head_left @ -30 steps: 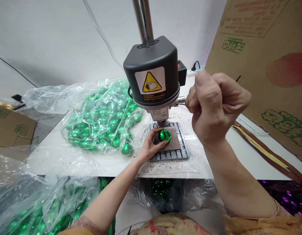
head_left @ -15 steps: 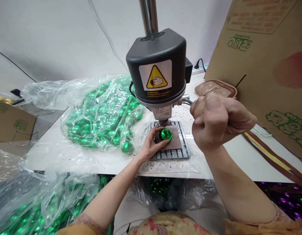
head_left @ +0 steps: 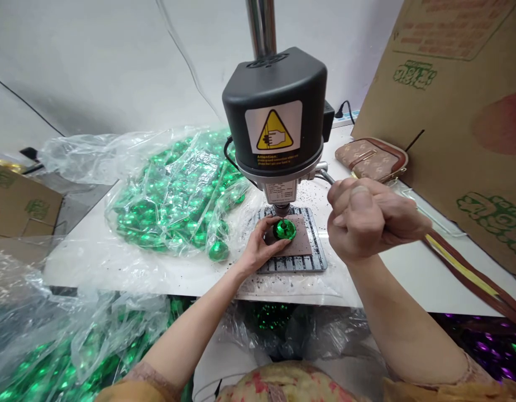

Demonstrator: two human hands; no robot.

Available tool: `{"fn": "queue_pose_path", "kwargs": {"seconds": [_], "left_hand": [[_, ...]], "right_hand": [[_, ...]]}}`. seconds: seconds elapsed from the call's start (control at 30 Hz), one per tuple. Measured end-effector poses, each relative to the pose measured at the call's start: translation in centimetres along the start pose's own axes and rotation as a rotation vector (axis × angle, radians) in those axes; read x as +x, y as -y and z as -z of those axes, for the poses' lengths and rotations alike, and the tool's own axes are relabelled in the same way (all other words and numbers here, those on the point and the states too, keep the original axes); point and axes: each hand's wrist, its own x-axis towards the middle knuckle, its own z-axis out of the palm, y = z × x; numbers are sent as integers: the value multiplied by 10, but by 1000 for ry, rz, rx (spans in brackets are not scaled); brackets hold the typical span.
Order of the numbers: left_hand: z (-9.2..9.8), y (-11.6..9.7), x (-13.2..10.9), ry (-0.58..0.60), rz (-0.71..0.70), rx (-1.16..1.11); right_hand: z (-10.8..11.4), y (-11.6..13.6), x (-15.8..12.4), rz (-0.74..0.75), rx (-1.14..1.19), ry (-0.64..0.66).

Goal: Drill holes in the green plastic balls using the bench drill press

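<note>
A small bench drill [head_left: 277,117] with a dark housing and a yellow warning label stands on the white table [head_left: 409,273]. Its bit touches a faceted green gem [head_left: 284,229] lying on a brown pad [head_left: 302,243] over the slotted base plate [head_left: 314,262]. My left hand [head_left: 260,248] pinches the gem by its edge, thumb and fingers closed round it. My right hand [head_left: 367,218] is a fist wrapped on the drill's feed lever [head_left: 325,174], lowered to about the height of the chuck.
An open plastic bag of several green gems [head_left: 174,195] lies left of the drill, one loose gem [head_left: 218,251] beside it. A patterned purse [head_left: 371,159] with a brown strap [head_left: 471,273] lies at the right, before a leaning cardboard sheet [head_left: 459,111]. More bagged gems [head_left: 52,363] sit below the table.
My right fist has pulled the lever down and toward me, and the drill head has dropped onto the gem. The purse behind my fist is now uncovered. My left hand has stayed put.
</note>
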Motion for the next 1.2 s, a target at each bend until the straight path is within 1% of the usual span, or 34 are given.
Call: {"fn": "queue_pose_path", "kwargs": {"seconds": [0.1, 0.47, 0.57, 0.63, 0.67, 0.73, 0.8, 0.83, 0.87, 0.9, 0.93, 0.97, 1.03, 1.07, 1.1, 1.13, 1.17, 1.2], "left_hand": [[0, 1, 0, 1, -9, 8], [-1, 1, 0, -13, 3, -10], [-2, 1, 1, -22, -6, -4], [-3, 0, 1, -40, -8, -3], [-4, -2, 0, -51, -8, 5], [-5, -8, -5, -101, -21, 62], [-5, -17, -17, -199, -82, 176], [-4, -22, -27, -241, -139, 237], [-3, -27, -38, -264, -222, 289], [-2, -31, -52, -256, -328, 331], [-1, -33, -67, -208, -454, 372], [1, -34, -82, -127, -594, 426], [2, -31, -112, 103, -843, 619], [2, -27, -126, 236, -902, 743], [2, -23, -137, 361, -910, 862], [2, -19, -145, 460, -883, 952], [2, -15, -151, 517, -848, 995], [3, -12, -153, 526, -835, 989]], "right_hand": [[3, -2, -1, 41, 16, 20], [8, -1, -9, 31, 47, 69], [-2, 7, 3, -53, 24, 2], [-11, 13, 17, -161, 14, -50], [-15, 15, 24, -220, 13, -52], [-21, 17, 37, -277, -8, -30], [-23, 17, 44, -276, 15, -19], [-24, 16, 46, -271, 32, -21], [-24, 14, 46, -261, 52, -29], [-23, 14, 45, -253, 67, -35], [-23, 13, 45, -249, 72, -37], [-23, 13, 44, -249, 71, -33], [-23, 14, 43, -250, 57, -40], [-23, 14, 42, -255, 45, -39], [-22, 15, 42, -261, 36, -38], [-22, 15, 42, -267, 33, -36], [-21, 16, 42, -272, 33, -33], [-21, 16, 42, -274, 32, -33]]}}
